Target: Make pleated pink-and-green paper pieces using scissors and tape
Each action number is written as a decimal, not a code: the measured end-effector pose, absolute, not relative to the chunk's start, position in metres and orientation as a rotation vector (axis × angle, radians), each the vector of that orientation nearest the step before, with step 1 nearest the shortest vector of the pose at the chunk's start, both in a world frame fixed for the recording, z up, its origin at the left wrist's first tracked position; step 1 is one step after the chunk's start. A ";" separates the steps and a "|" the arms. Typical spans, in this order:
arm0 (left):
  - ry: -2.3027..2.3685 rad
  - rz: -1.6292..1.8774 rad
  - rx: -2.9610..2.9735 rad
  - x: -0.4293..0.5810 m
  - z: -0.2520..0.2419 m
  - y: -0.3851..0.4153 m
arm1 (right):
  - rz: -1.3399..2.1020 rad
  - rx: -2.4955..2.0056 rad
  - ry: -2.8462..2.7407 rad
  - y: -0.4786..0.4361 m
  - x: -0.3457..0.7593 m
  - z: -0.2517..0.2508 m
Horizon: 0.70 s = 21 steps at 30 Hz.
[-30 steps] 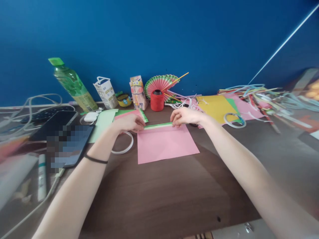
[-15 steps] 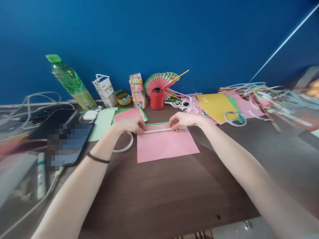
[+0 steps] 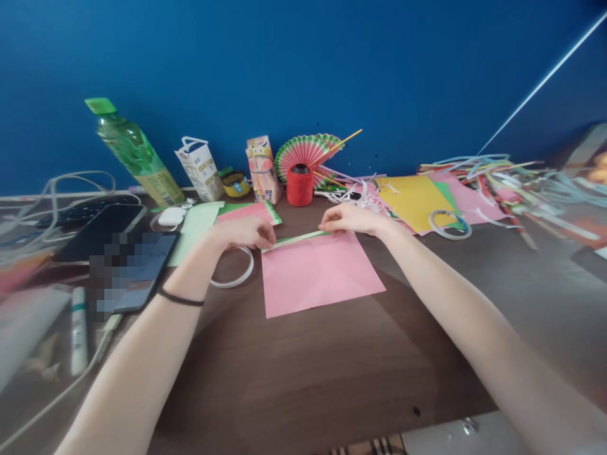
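Note:
A pink sheet of paper (image 3: 322,277) lies on the dark table in front of me. Along its far edge runs a narrow pale green paper strip (image 3: 298,239), slightly slanted, with a thin line of darker green behind its left part. My left hand (image 3: 247,232) is closed in a pinch at the strip's left end. At the right end, my right hand (image 3: 349,219) pinches the strip between thumb and fingers. Fingertips hide both ends of the strip. Just beyond my left hand is a pleated pink and green paper (image 3: 249,213).
A tape roll (image 3: 237,268) lies beside my left wrist, another tape roll (image 3: 449,225) on yellow paper (image 3: 410,201). At the back stand a green bottle (image 3: 137,155), a red thread spool (image 3: 300,187) and a pleated fan (image 3: 298,155). A tablet (image 3: 152,272) lies left.
Both hands have moved the strip slightly away from me, onto the sheet's far edge, covering most of the green band. The strip now slants, and the pink sheet sits a little turned.

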State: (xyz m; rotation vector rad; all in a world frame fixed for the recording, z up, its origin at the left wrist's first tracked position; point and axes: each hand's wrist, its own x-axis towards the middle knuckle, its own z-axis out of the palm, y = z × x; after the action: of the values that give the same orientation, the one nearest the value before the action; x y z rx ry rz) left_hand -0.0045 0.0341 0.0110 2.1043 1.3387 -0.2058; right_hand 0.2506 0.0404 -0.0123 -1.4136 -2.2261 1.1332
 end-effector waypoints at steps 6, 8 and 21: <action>1.489 -0.189 2.186 -0.002 0.013 0.034 | 0.939 -1.418 -2.232 0.045 0.243 -0.027; 1.530 -0.195 2.200 -0.001 0.015 0.032 | 0.948 -1.435 -2.229 0.045 0.242 -0.028; 1.570 -0.199 2.142 -0.004 0.002 0.034 | 0.823 -1.541 -2.289 0.038 0.233 -0.029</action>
State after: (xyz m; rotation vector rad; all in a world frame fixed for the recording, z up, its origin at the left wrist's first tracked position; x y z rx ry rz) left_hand -0.0038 0.0344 0.0018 2.1417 1.5704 -0.1990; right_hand 0.2334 0.0377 -0.0292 -1.5407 -2.2890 0.8233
